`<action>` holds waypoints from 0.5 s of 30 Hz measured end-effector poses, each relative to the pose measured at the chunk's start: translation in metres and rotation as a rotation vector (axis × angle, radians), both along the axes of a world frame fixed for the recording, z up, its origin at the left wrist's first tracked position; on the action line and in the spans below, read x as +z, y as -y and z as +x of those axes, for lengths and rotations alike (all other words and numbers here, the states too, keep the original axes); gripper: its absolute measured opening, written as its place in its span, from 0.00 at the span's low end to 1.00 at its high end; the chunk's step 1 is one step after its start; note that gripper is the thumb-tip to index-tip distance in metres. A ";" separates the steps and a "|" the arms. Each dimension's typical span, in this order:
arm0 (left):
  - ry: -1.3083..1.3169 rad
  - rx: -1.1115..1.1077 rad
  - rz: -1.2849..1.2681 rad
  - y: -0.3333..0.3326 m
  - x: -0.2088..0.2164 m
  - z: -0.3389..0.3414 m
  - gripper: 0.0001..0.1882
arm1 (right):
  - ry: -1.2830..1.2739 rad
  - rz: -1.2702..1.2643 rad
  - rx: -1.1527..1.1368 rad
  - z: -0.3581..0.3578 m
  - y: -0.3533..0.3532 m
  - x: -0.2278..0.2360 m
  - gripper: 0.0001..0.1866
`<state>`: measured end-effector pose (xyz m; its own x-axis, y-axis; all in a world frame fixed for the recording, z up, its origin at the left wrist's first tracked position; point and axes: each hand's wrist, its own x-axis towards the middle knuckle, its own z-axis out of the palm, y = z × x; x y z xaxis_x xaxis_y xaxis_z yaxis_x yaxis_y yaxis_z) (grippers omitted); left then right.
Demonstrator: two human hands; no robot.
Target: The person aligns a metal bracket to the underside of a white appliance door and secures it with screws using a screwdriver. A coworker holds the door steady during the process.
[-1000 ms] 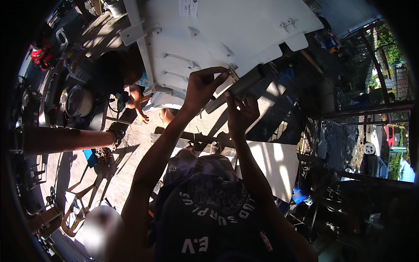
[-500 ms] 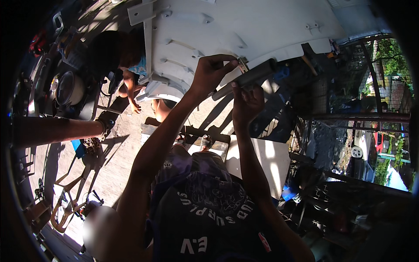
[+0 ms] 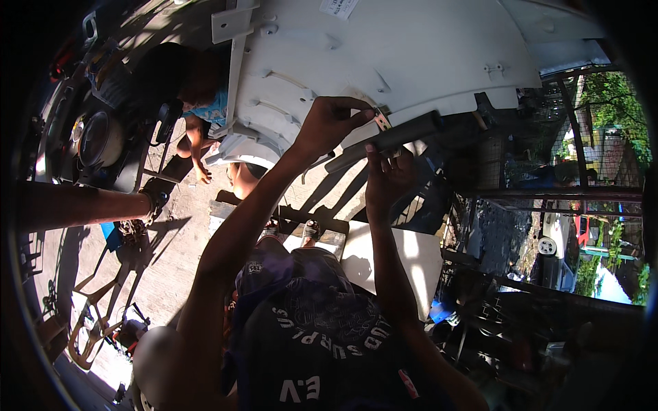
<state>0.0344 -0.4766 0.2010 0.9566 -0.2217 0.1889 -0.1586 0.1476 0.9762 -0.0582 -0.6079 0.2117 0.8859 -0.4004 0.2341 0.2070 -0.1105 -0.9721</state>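
Note:
A dark grey tube [image 3: 411, 131] slants across in front of me, just below the edge of a large white vehicle body panel [image 3: 432, 48]. My right hand [image 3: 391, 175] is closed round the tube from below, its thumb on the side facing me. Just above, my left hand [image 3: 331, 127] pinches a small metal bracket with holes [image 3: 382, 122] between thumb and fingers. The bracket lies between the tube and the panel's edge; whether it touches either is too small to tell.
Another person crouches at the left, a hand [image 3: 203, 172] hanging low. A thick brown post [image 3: 82, 204] juts in from the left. Near it is a round pot [image 3: 103, 140]. A pale board [image 3: 404, 264] is beside my feet, and a wire fence [image 3: 534, 133] stands to the right.
The panel, tube and bracket appear slightly lower in the picture as the view shifts. Both hands keep their hold, and the tube's tilt is much the same.

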 end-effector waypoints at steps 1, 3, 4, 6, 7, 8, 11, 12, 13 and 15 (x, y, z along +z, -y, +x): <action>0.002 0.008 -0.021 0.001 -0.001 0.000 0.15 | 0.001 -0.029 -0.001 0.000 0.000 -0.001 0.17; -0.021 0.015 -0.034 0.005 -0.001 0.002 0.15 | 0.021 -0.061 0.004 0.003 0.004 -0.007 0.16; -0.015 0.007 -0.056 0.006 -0.001 0.003 0.15 | 0.028 -0.058 -0.008 0.004 0.004 -0.006 0.16; -0.003 -0.007 -0.099 0.008 -0.002 0.005 0.15 | 0.041 -0.050 -0.030 0.004 0.002 -0.003 0.14; -0.027 -0.008 -0.098 0.008 -0.002 0.005 0.15 | 0.027 -0.045 -0.030 0.003 0.001 0.000 0.14; -0.051 -0.008 -0.096 0.007 -0.001 0.005 0.15 | 0.013 -0.040 -0.030 0.002 -0.001 0.003 0.14; -0.059 0.020 -0.102 0.007 -0.001 0.004 0.16 | -0.040 -0.020 0.013 0.001 0.001 -0.003 0.16; -0.051 0.035 -0.106 0.007 -0.001 0.004 0.16 | -0.060 -0.012 0.035 0.002 0.002 -0.006 0.16; -0.058 0.035 -0.131 0.006 0.000 0.003 0.17 | -0.039 -0.008 0.026 0.003 0.001 -0.007 0.16; -0.072 0.036 -0.183 0.005 0.003 0.002 0.17 | 0.002 0.000 0.006 0.005 -0.003 -0.008 0.16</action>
<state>0.0360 -0.4817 0.2036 0.9759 -0.1555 0.1534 -0.0974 0.3189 0.9428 -0.0536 -0.6044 0.2037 0.8876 -0.3953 0.2363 0.2099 -0.1096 -0.9716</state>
